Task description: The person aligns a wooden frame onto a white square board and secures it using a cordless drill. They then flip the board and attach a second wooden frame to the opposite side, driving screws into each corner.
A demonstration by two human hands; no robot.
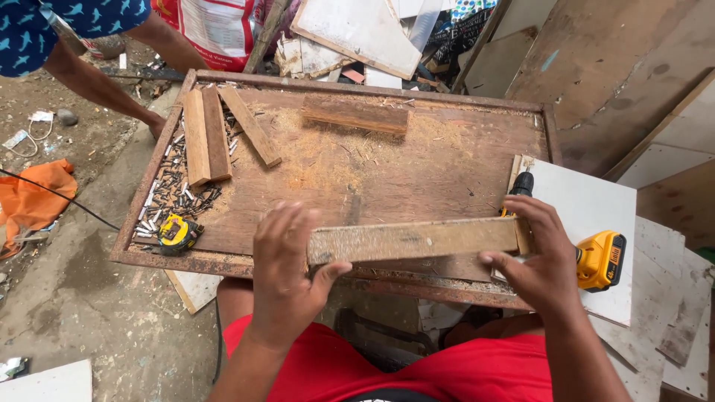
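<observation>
I hold a long weathered wooden strip level across the near edge of a rimmed wooden work board. My left hand grips the strip's left end, thumb underneath. At the other end, my right hand wraps around it. A yellow and black cordless drill lies just behind my right hand on a white panel, its chuck pointing toward the board.
Three short wood blocks and another block lie on the sawdust-covered board. A pile of screws and a yellow tape measure sit at its left. Another person stands at the upper left. Scrap panels are stacked behind.
</observation>
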